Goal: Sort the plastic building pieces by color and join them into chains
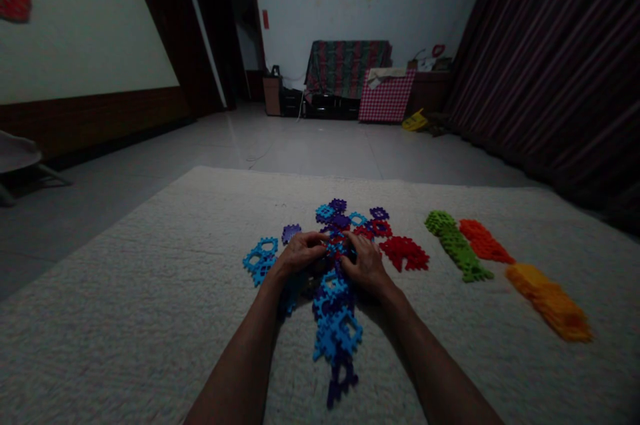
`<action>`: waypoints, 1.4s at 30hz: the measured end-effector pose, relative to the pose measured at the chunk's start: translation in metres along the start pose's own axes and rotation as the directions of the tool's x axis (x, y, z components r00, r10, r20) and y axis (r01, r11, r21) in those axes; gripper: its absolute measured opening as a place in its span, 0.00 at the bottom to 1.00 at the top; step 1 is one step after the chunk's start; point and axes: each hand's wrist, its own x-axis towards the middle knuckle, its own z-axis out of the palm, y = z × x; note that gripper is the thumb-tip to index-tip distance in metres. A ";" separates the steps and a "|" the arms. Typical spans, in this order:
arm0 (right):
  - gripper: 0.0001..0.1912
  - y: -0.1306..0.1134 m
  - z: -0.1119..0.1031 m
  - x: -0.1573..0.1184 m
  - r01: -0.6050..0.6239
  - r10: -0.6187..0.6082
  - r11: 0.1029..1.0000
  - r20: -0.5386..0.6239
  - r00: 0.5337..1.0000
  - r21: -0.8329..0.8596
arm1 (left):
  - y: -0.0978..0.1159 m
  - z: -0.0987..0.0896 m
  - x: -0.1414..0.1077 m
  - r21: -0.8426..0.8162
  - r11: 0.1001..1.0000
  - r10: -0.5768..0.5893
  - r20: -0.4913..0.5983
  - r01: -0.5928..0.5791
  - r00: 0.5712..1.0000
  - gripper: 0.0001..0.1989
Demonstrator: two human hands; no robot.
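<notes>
Both hands meet over a loose pile of flat, notched plastic interlocking pieces on a pale mat. My left hand (303,252) curls its fingers against the left side of a small blue-and-red cluster of interlocking pieces (336,248). From the other side my right hand (365,260) grips the same cluster with thumb and fingers. Nearer to me lie overlapping light blue pieces (333,335) and a dark purple piece (343,377). More blue pieces (261,258) and a purple square piece (291,233) are left of my hands. Red pieces (406,253) lie to the right.
Rows of green (454,245), orange-red (485,240) and yellow-orange pieces (549,302) lie on the mat (150,318) at right. Beyond are a tiled floor (320,148), a cloth-covered cabinet (347,72) and a dark curtain (560,65). A stool (20,155) stands far left.
</notes>
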 end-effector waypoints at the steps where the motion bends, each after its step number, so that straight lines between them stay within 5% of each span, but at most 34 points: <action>1: 0.23 -0.001 0.000 0.000 -0.004 0.004 1.000 -0.005 1.000 -0.003 | 0.000 0.000 0.000 0.007 1.000 0.005 0.005 -0.005 1.000 0.19; 6: 0.15 0.001 -0.001 0.001 -0.032 0.031 0.999 -0.086 0.996 -0.016 | 0.002 -0.003 0.002 0.023 0.999 0.029 -0.125 -0.027 0.992 0.16; 10: 0.16 0.004 0.002 0.005 -0.062 0.057 0.996 -0.081 0.995 -0.068 | 0.005 -0.008 0.006 0.011 0.996 0.090 -0.393 -0.093 0.915 0.18; 13: 0.15 0.000 0.003 0.012 -0.065 0.061 0.987 -0.034 0.998 -0.147 | 0.005 -0.009 0.008 0.016 0.994 0.105 -0.471 -0.110 0.876 0.18; 22: 0.08 -0.018 -0.006 0.040 -0.165 0.210 0.947 0.143 0.967 -0.276 | -0.003 -0.005 0.013 -0.017 0.995 0.086 -0.383 -0.100 0.920 0.16; 26: 0.09 -0.017 -0.008 0.040 -0.139 0.162 0.964 0.082 0.983 -0.229 | -0.005 -0.003 0.014 -0.034 0.995 0.078 -0.381 -0.098 0.921 0.15; 31: 0.09 -0.017 -0.014 0.031 -0.090 0.110 0.987 -0.149 0.983 0.136 | 0.000 0.000 0.012 -0.086 0.992 0.053 -0.395 -0.095 0.917 0.15; 35: 0.11 -0.029 -0.016 0.020 -0.171 0.225 0.900 -0.092 0.970 0.401 | 0.006 0.010 0.010 -0.101 0.992 0.042 -0.327 -0.079 0.944 0.18; 42: 0.15 -0.026 -0.018 0.008 -0.199 0.296 0.816 -0.098 0.950 0.543 | 0.012 0.035 0.004 -0.134 0.991 -0.009 -0.197 -0.018 0.980 0.20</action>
